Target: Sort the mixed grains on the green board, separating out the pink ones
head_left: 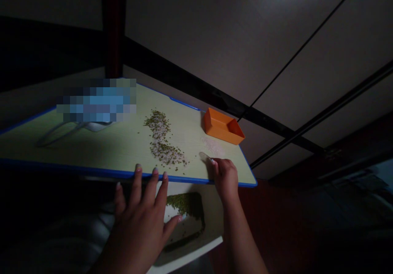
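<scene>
Pinching spoon-like tool (203, 156), right hand (226, 176) over bench edge (190, 180); left hand (143, 206) splayed wide; bare strip between grains (166, 148) and orange box (224, 134).

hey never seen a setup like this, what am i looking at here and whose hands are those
There is no robot: these are one person's bare hands, seen by a camera worn on their head, looking forward and down. The right hand holds a small spoon-like tool over the pale, blue-edged table. The left hand is spread at the near edge, holding nothing. On the table lie green bits mixed with pale grains, an orange box and a pixelated object. Below sits a white container with more green bits.
</scene>
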`<control>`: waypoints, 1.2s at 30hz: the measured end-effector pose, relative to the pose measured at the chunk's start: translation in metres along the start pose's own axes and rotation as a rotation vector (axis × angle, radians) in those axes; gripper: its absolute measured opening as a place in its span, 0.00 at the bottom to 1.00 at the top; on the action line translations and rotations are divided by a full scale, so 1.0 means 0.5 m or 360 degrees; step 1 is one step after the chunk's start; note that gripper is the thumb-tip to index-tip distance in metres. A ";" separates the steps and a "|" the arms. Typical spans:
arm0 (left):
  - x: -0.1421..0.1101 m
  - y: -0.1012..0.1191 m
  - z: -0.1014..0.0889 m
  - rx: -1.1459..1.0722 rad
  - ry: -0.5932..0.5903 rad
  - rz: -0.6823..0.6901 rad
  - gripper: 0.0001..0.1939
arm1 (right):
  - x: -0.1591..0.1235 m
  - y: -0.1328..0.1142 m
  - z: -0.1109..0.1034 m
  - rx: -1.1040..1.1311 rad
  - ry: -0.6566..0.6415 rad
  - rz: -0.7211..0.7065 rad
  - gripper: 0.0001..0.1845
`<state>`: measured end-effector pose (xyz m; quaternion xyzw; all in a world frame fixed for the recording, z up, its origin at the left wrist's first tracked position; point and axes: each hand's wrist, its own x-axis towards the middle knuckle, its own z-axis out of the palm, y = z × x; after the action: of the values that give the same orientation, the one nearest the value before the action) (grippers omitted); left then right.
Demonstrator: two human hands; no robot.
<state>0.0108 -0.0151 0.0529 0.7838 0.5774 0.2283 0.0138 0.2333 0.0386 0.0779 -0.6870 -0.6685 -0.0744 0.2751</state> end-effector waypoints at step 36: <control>-0.002 -0.005 0.006 0.0030 0.0017 0.0020 0.34 | -0.014 -0.005 0.004 0.0460 0.0085 -0.0485 0.17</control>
<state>0.0097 -0.0144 0.0491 0.7863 0.5746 0.2270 0.0021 0.2299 0.0330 0.0736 -0.5292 -0.7607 -0.0365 0.3741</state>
